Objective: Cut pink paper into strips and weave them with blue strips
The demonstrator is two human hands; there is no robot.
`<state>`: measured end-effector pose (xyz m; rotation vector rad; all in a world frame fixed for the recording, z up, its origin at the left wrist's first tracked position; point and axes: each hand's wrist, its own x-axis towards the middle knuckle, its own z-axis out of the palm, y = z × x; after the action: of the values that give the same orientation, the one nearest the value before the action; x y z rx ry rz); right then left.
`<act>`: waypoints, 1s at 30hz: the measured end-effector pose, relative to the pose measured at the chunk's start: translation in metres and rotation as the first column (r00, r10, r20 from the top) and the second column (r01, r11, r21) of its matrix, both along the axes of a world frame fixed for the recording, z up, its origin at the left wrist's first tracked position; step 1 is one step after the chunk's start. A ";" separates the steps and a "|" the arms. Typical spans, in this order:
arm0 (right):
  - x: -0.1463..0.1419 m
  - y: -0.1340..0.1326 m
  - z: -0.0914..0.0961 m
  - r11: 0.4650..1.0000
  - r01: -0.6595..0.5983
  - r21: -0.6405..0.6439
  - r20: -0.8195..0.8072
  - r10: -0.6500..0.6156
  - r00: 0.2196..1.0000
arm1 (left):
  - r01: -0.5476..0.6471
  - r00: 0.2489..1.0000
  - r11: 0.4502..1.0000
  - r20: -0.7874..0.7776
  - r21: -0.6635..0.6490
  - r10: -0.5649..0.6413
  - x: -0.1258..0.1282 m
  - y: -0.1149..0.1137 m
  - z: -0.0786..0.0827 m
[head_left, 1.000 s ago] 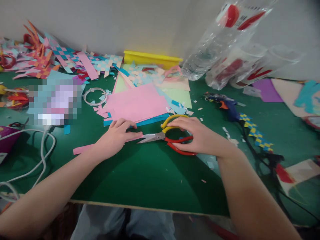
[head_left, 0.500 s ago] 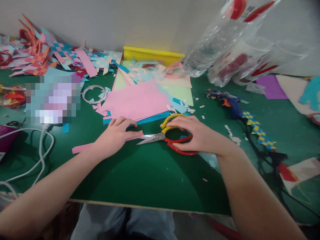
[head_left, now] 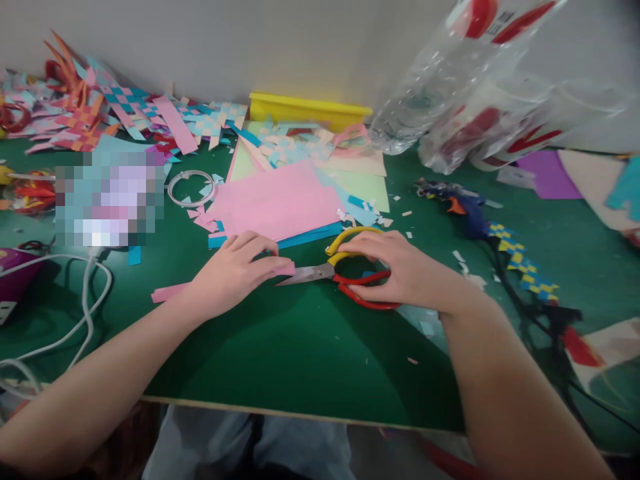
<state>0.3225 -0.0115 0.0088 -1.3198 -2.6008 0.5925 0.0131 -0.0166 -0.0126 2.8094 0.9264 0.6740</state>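
My left hand point(head_left: 240, 273) pinches a narrow pink paper strip point(head_left: 169, 292), whose other end pokes out to the left under my wrist. In my right hand point(head_left: 395, 270) is a pair of scissors point(head_left: 319, 272) with one yellow and one red handle, blades pointing left. The blades stand slightly apart, their tips at the strip's end by my left fingertips. Just beyond both hands lies a pink paper sheet point(head_left: 280, 200) over a blue paper sheet point(head_left: 315, 235).
Woven paper pieces point(head_left: 135, 110) pile up at the back left. A glue gun point(head_left: 467, 210) lies right, its cord running forward. A tape ring point(head_left: 191, 189), a white cable point(head_left: 87, 300), a yellow tray point(head_left: 310, 110) and plastic-wrapped cups point(head_left: 500, 120) stand around. Paper scraps dot the green table point(head_left: 300, 360).
The scissor blades have come closer together at the strip's end. The whole view has shifted slightly; both hands keep their grip.
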 end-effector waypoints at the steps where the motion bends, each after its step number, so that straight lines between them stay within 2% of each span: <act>1: 0.002 0.000 0.000 1.000 0.005 0.006 -0.001 -0.005 1.000 | 0.012 1.000 1.000 0.004 0.025 -0.013 -0.001 0.000 0.001; 4: 0.010 0.001 -0.001 1.000 0.021 0.014 0.002 -0.021 1.000 | 0.019 1.000 0.999 -0.013 0.046 -0.018 -0.006 0.002 0.004; 10: 0.022 0.002 -0.001 0.998 0.060 0.026 0.018 -0.061 0.998 | 0.102 0.991 0.994 -0.082 -0.043 -0.106 -0.012 0.004 0.010; 15: 0.025 0.002 0.000 0.998 0.058 0.026 0.043 -0.059 0.997 | 0.077 0.983 0.991 -0.156 -0.112 -0.094 -0.010 0.006 0.004; 20: 0.021 0.000 0.002 0.999 0.046 0.025 0.026 -0.046 0.999 | 0.050 0.975 0.991 -0.210 -0.126 -0.076 -0.009 0.007 -0.003; 30: 0.007 0.000 0.002 1.000 0.027 -0.005 0.019 -0.027 0.999 | 0.045 0.968 0.995 -0.241 -0.092 -0.066 -0.007 0.006 -0.002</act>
<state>0.3291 -0.0114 0.0109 -1.3661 -2.5942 0.5851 0.0060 -0.0105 -0.0148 2.8722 0.8848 0.2782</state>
